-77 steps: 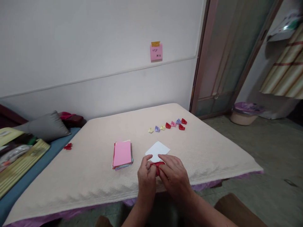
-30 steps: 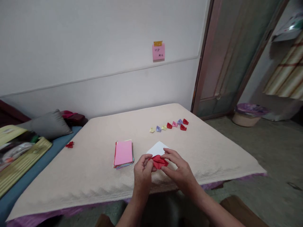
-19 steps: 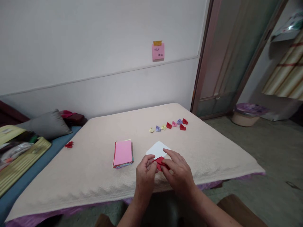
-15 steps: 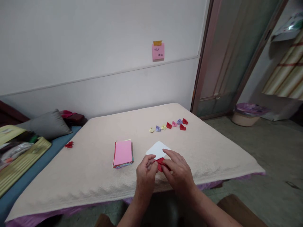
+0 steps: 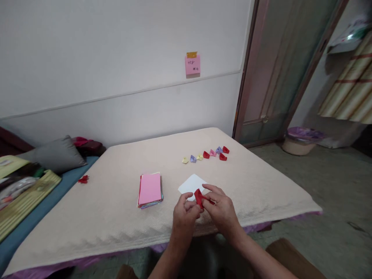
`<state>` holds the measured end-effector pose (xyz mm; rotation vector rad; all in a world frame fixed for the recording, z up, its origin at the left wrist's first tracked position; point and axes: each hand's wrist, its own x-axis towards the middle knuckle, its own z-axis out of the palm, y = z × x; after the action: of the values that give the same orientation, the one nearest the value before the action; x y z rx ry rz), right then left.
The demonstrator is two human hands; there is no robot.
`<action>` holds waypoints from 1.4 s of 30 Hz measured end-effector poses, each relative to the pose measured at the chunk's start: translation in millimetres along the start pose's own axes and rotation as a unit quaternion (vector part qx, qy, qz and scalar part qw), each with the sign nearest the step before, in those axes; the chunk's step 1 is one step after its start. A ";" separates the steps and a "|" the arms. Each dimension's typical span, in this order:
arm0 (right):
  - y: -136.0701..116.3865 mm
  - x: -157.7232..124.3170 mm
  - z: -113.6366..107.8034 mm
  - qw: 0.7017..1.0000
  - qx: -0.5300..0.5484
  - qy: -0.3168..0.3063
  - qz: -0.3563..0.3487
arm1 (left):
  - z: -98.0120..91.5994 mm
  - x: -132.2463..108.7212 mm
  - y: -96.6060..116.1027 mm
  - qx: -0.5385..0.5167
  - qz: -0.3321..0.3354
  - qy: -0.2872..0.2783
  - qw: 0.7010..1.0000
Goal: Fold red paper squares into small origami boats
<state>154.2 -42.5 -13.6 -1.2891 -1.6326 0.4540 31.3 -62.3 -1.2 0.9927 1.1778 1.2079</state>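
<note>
Near the front edge of the cloth-covered table, a small red folded paper boat (image 5: 198,196) is held up between my hands. My right hand (image 5: 221,209) pinches its right side with thumb and fingers. The fingertips of my left hand (image 5: 186,214) close on its lower left edge, and part of the paper is hidden by the fingers. Just behind the hands a white paper sheet (image 5: 192,183) lies flat, turned cornerwise. Farther back stands a row of small folded paper boats in yellow, purple, pink and red, with a red boat (image 5: 206,155) near its middle.
A stack of coloured paper (image 5: 150,189), pink on top, lies left of my hands. A small red folded piece (image 5: 83,179) rests at the table's left edge. A grey cushion (image 5: 62,154) is beyond it. A lined bin (image 5: 300,141) stands on the floor at right.
The red paper has been turned more upright and shows a pointed top and more of its side. My left hand has shifted slightly to the right.
</note>
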 end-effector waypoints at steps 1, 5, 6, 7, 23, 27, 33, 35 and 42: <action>-0.3 -0.1 0.6 1.000 0.000 -0.007 0.010 | 0.8 -0.7 -0.3 0.000 -0.004 -0.002 1.000; -5.5 -3.3 3.1 0.999 -0.014 -0.032 0.015 | 1.4 -1.3 -2.6 0.005 0.009 0.000 1.000; -7.4 -3.9 2.8 0.999 -0.008 -0.039 0.010 | 0.2 -0.5 -3.5 0.005 0.017 0.002 1.000; -9.2 -3.9 1.8 0.999 0.008 -0.048 0.007 | -1.6 0.7 -4.3 0.004 0.025 0.005 1.000; -0.5 10.0 -4.6 0.905 0.338 -0.156 0.204 | -18.0 8.6 4.6 0.028 0.020 -0.080 0.996; 3.4 9.0 -2.9 0.912 0.325 -0.171 0.185 | -18.4 7.4 2.7 0.092 0.045 -0.055 0.993; -1.0 3.5 -4.0 0.939 0.269 -0.157 0.145 | -18.2 3.4 2.3 0.165 0.099 -0.024 0.981; -0.7 2.4 -2.9 0.942 0.260 -0.157 0.142 | -17.7 2.8 1.9 0.172 0.100 -0.022 0.980; 0.1 5.0 -2.7 0.960 0.214 -0.129 0.126 | -19.2 8.0 -2.4 0.128 0.091 -0.022 0.987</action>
<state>156.7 -38.7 -10.2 -1.1401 -1.4718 1.1076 12.5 -55.5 -7.4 1.3373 1.2509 1.1881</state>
